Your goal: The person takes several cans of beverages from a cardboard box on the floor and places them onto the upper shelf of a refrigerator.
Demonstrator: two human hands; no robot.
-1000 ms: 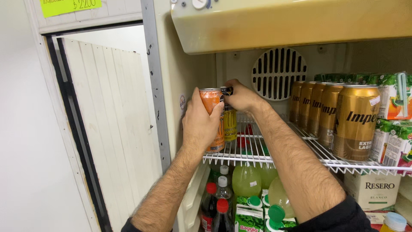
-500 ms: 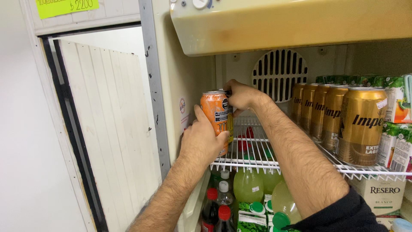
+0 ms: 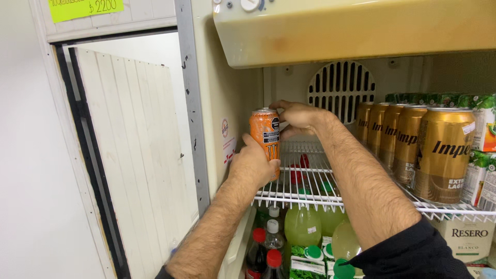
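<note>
Orange can [image 3: 265, 139] higher, between both hands.

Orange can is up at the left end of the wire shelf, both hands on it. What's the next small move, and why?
Probably lower the orange can straight down onto the wire shelf. The left hand grips it from below, the right hand steadies its top, and bare shelf shows between it and the gold cans.

Both bare forearms reach up and forward, the left hand [image 3: 254, 164] curled in a closed grip with thumb pointing up, the right hand [image 3: 298, 117] just above and behind it, fingers bent leftward, black sleeve at the elbow.
</note>
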